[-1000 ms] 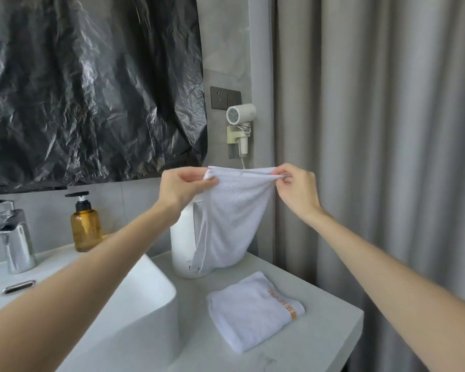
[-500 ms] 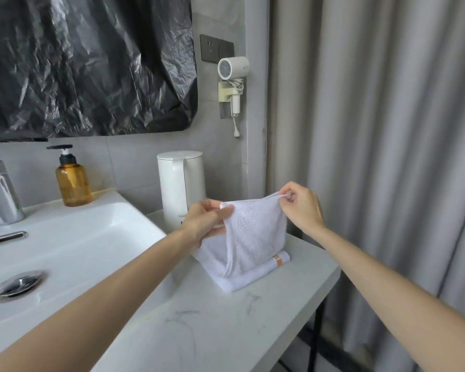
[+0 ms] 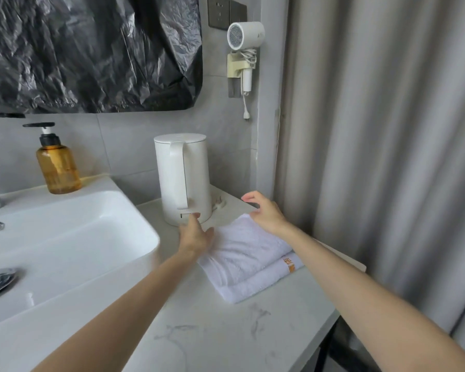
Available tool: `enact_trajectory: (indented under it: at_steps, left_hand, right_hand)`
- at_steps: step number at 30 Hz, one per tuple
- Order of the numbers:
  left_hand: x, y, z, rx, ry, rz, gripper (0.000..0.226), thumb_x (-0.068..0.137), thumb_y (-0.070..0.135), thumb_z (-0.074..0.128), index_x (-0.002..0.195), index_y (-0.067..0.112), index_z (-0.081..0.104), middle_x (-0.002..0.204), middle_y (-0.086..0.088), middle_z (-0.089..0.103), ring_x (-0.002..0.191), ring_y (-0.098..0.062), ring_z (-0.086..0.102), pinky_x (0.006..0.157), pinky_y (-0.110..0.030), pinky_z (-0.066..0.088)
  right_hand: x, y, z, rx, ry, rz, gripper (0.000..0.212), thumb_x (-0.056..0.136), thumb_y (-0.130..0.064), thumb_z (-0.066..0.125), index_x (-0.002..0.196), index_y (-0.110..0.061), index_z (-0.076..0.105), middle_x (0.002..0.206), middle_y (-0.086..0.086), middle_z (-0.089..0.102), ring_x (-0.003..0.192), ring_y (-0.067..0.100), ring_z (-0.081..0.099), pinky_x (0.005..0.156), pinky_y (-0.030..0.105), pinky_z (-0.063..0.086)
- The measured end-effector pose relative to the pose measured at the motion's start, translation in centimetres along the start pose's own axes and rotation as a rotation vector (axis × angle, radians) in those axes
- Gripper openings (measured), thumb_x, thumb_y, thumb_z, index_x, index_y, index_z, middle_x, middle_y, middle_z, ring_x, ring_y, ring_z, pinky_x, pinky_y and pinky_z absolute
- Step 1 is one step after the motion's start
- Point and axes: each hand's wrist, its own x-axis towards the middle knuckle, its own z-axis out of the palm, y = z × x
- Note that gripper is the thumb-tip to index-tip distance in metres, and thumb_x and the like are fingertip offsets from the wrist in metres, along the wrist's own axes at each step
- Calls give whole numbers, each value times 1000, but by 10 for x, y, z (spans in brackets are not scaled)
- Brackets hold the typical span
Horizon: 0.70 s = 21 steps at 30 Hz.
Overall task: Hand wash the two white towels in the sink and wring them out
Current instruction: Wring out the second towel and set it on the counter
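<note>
The lifted white terry towel is now down on the folded orange-marked white towel, centre-right on the grey marble surface. My left grip and right grip sit at its edges, fingers apart. Both towels lie outside the white ceramic sink.

Marble counter, white kettle, stacked towels, basin

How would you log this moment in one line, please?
towels: two, folded, stacked on counter | left hand: open, at towels' left edge | right hand: open, at towels' far corner | sink: no towel visible
</note>
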Motion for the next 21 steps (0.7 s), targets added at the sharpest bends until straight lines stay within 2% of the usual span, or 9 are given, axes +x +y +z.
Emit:
enact_trajectory:
  at_steps: [3,6,8,11,13,15,17,19,21]
  left_hand:
    - [-26,3,5,290,-28,216,49,91,41,60,136,25,48,147,-12,25,142,-26,18,114,-33,23]
    - [-60,5,8,517,-92,338,58,84,65,57,131,33,49,131,1,31,129,-22,23,108,-35,29]
    - [-71,2,6,628,-95,360,68,79,73,54,136,37,45,126,1,34,125,-21,27,105,-34,33]
    - [-74,-4,-7,627,-201,381,76,79,70,59,145,40,38,140,-1,35,134,-25,27,109,-35,33]
    - [-75,-5,-12,705,-275,429,68,87,61,55,147,38,36,146,-2,38,137,-26,35,109,-35,33]
    - [-76,-3,-14,818,-271,508,50,95,52,44,141,32,45,133,-4,51,123,-29,51,98,-35,42]
    - [-78,0,-15,831,-220,548,38,99,45,38,117,20,61,109,-7,62,100,-32,59,81,-35,47]
    - [-81,0,-18,774,-159,584,36,100,43,38,90,13,56,86,-6,60,82,-30,55,67,-34,42]
    - [-89,2,-20,760,-110,643,32,101,42,37,87,16,50,81,-2,53,78,-26,51,62,-32,32]
  right_hand:
    - [-6,9,-4,-254,7,57,34,93,-16,53,126,-20,51,132,0,54,124,21,51,100,42,44]
    - [-23,17,-9,-501,-131,264,43,96,-43,44,132,-19,42,134,4,46,123,28,49,94,39,43]
    - [-34,24,-8,-515,-173,318,47,95,-52,38,128,-20,44,131,3,51,117,26,52,90,38,43]
    - [-44,27,-1,-437,-60,280,41,94,-51,42,119,-19,47,121,5,58,107,27,56,82,37,45]
    - [-47,20,1,-439,5,239,36,96,-44,44,120,-17,48,118,7,60,105,29,57,77,35,44]
    - [-47,8,-1,-484,53,193,33,98,-38,45,124,-18,50,119,7,62,106,30,58,74,32,42]
    - [-46,-3,-6,-505,105,162,32,98,-35,46,125,-20,53,119,6,63,107,30,58,75,32,42]
    - [-47,-11,-12,-490,150,152,30,98,-34,46,123,-22,57,117,5,64,105,30,58,74,31,42]
    - [-51,-12,-18,-471,177,147,28,98,-33,47,120,-22,59,114,3,64,102,28,57,74,30,40]
